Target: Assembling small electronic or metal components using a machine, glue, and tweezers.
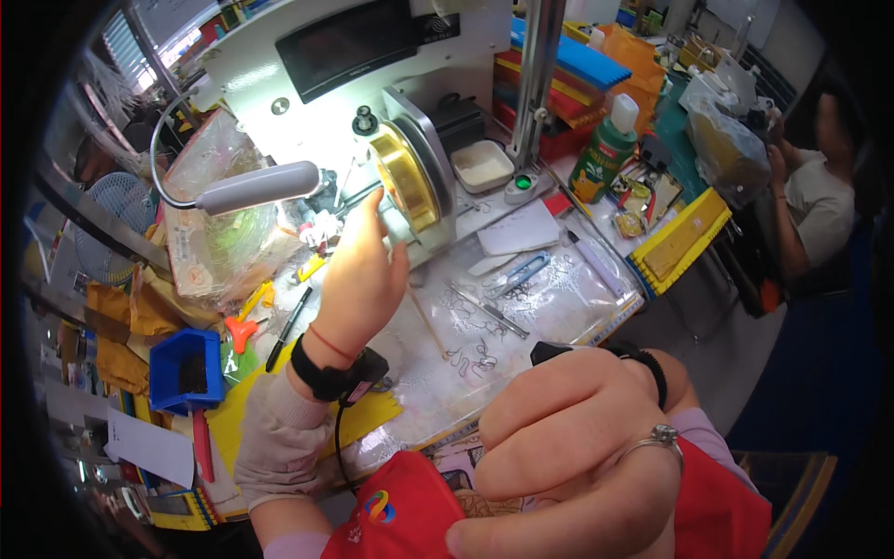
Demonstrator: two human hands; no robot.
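My left hand [358,284] reaches up to a bench machine with a gold-coloured wheel [405,177]. Its thumb stands apart and one finger stretches up beside the wheel; the other fingertips are hidden behind the hand. Whether it touches the metal rod [358,197] there I cannot tell. Close in front, my right hand [577,438] is closed, fingers curled, a ring on one finger; what it holds, if anything, is hidden. Between the hands, thin bent wire pieces [475,359], tweezers [489,310] and a blue-handled cutter [521,273] lie on the clear-covered bench top [419,373].
A lit lamp [259,188] on a bent neck hangs left of the wheel. Nearby are a blue bin [186,371], an orange three-armed tool [241,334] and a pen [290,329]. Rightward stand a white dish [482,166], a green bottle [605,154] and a yellow tray [684,242]. Another person [819,196] sits far right.
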